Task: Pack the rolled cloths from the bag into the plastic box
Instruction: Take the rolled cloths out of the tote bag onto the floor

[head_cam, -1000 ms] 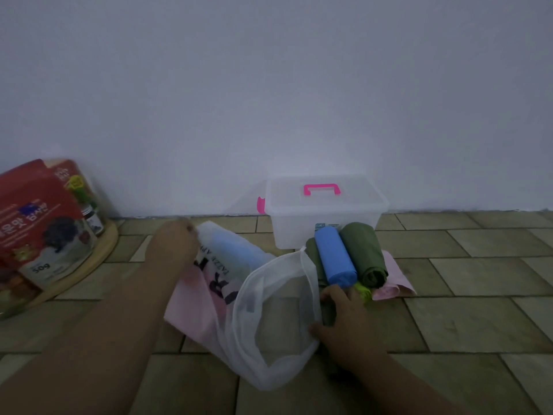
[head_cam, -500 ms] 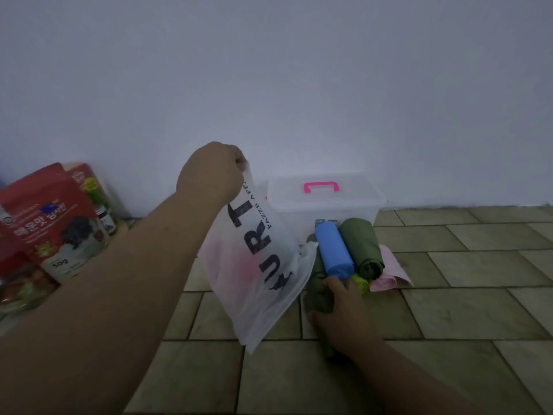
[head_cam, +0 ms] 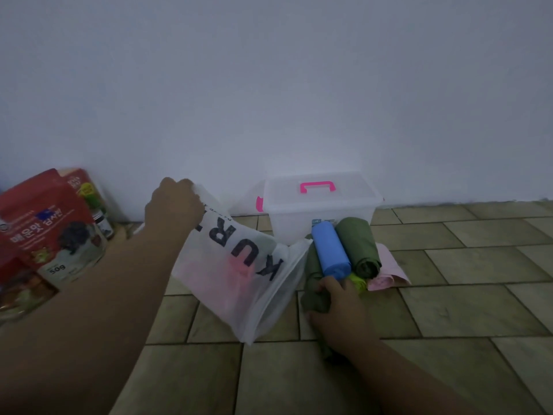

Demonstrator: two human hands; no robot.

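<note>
Greenish floor tiles [head_cam: 466, 307] run up to a plain pale wall, and the plastic box [head_cam: 320, 218] stands against it with its pink-handled lid [head_cam: 317, 187] closed. Directly in front of the box lie the rolled cloths: a blue roll [head_cam: 329, 250], an olive roll [head_cam: 359, 244] touching it on the right, a yellow-green cloth [head_cam: 357, 281] and a pink cloth [head_cam: 387, 272] beneath them. The right hand [head_cam: 338, 307] curls round a dark green roll [head_cam: 312, 292] on the floor, in front of the box and left of the blue one. The left hand [head_cam: 173, 205], fisted, pinches one end of the bag [head_cam: 239, 274] and holds it up to the left of the box. Whether anything remains inside the bag I cannot tell. Far left of the box stand red packets [head_cam: 51, 229].

The step looks like emptying the bag; next the bag must be put down and the lid opened before any roll goes in.

A second ago the bag lay open-mouthed on the tiles; since then it has been lifted clear and now hangs slanted.
</note>
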